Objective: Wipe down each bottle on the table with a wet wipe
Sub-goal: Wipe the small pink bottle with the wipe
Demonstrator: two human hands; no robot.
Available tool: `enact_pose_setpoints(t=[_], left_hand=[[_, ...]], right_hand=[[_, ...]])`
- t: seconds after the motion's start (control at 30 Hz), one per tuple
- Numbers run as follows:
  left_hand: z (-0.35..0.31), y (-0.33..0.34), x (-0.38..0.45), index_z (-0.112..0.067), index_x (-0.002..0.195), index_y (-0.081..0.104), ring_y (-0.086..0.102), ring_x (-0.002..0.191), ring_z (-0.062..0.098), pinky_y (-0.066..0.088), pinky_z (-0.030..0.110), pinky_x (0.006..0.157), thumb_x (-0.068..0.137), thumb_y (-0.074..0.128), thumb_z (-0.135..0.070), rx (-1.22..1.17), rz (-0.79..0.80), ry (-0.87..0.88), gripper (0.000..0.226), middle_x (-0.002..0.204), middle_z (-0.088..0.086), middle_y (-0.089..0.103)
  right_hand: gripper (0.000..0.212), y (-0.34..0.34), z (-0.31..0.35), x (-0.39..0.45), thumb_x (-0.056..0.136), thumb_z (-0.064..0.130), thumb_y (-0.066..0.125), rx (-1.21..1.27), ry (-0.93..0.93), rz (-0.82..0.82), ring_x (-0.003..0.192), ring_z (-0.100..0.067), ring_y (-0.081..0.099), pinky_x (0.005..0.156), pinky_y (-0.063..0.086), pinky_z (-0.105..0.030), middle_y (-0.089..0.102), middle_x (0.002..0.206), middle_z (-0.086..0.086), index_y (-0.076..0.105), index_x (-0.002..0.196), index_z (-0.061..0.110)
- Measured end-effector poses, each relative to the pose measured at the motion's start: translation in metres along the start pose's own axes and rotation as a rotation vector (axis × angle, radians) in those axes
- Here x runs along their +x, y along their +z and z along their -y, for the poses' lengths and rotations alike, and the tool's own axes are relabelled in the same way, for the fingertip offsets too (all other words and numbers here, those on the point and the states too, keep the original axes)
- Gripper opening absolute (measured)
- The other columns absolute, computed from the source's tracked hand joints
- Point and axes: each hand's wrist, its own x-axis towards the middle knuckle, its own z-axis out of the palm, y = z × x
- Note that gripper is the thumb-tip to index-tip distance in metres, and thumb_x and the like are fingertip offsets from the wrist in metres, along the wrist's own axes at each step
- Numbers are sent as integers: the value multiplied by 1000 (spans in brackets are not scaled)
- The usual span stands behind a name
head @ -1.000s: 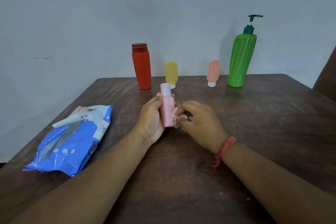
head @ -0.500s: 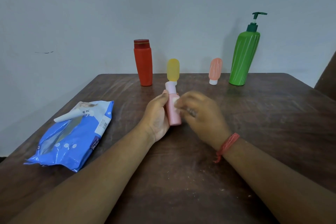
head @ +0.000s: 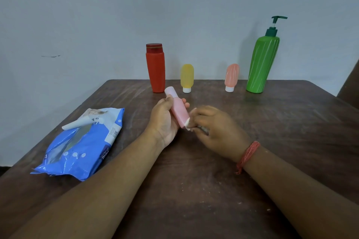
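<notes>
Over the bench, centre: pink bottle, tilted, cap end leaning away toward the red bottle, base end toward the person.
Pink bottle and hands: it lies between them, the left hand on its left side, the right hand at its base end.
Left hand: fingers curled round the pink bottle, thumb on its neck just below the cap.
Right hand: fingers bunched, pinching a wet wipe against the bottle's lower end; only a scrap of white shows.
Behind the pink bottle: red bottle, yellow bottle, peach bottle and green pump bottle, upright in a row at the far edge.
Left of the pink bottle: blue wipes pack, flat, flap lifted.
</notes>
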Motion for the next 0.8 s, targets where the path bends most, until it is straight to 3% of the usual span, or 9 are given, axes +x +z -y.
enact_pose_setpoints(t=[0.2, 0.3, 0.43, 0.57, 0.67, 0.7, 0.8], left_hand=[[1, 1, 0, -10, 124, 52, 68, 82, 20, 59, 38, 72, 109, 41, -23, 6, -22, -14, 22, 95, 11, 68], [-1, 2, 1, -8, 130, 49, 65, 82, 21, 60, 40, 65, 109, 40, -21, -55, -4, 9, 26, 98, 14, 65], [-1, 4, -3, -6, 136, 45, 65, 78, 20, 60, 39, 57, 110, 40, -24, -116, -11, -16, 33, 99, 15, 64], [-6, 6, -5, -1, 126, 47, 61, 76, 20, 59, 38, 51, 110, 41, -24, -226, -36, -49, 29, 94, 15, 57], [-6, 6, -3, -2, 130, 47, 61, 82, 21, 59, 37, 52, 109, 43, -26, -281, -46, -87, 32, 96, 15, 57], [-4, 5, -3, -1, 133, 47, 64, 88, 23, 61, 38, 55, 108, 44, -28, -277, -60, -105, 36, 99, 15, 59], [0, 1, -3, 2, 142, 44, 62, 125, 27, 59, 38, 91, 105, 48, -38, -231, -67, -200, 55, 120, 13, 59]], right_hand=[[7, 6, 18, 5, 88, 7, 68, -85, -160, 45, 89, -24, 60, 79, 51, -32, 69, 95, -3, 74, 91, 9], [5, 4, 3, 4, 85, 5, 69, -56, -31, -54, 88, -20, 60, 80, 51, -36, 69, 95, -2, 70, 88, 9], [10, 5, 3, 1, 85, 8, 74, 25, 47, -95, 85, -14, 58, 76, 47, -26, 64, 94, 0, 64, 82, 9], [6, 10, 12, 5, 89, 8, 70, -46, -49, -124, 85, -20, 55, 76, 45, -27, 61, 94, -3, 67, 84, 6], [5, 10, 16, 7, 90, 0, 65, -167, -151, -180, 82, -25, 53, 77, 43, -29, 62, 92, -9, 68, 86, 2], [10, 11, 18, 7, 91, -2, 61, -194, -206, -183, 83, -26, 53, 81, 43, -28, 63, 92, -10, 68, 86, 2], [19, 11, 22, 6, 97, -4, 54, -270, -328, -164, 85, -27, 56, 88, 46, -29, 64, 93, -9, 67, 86, 4]])
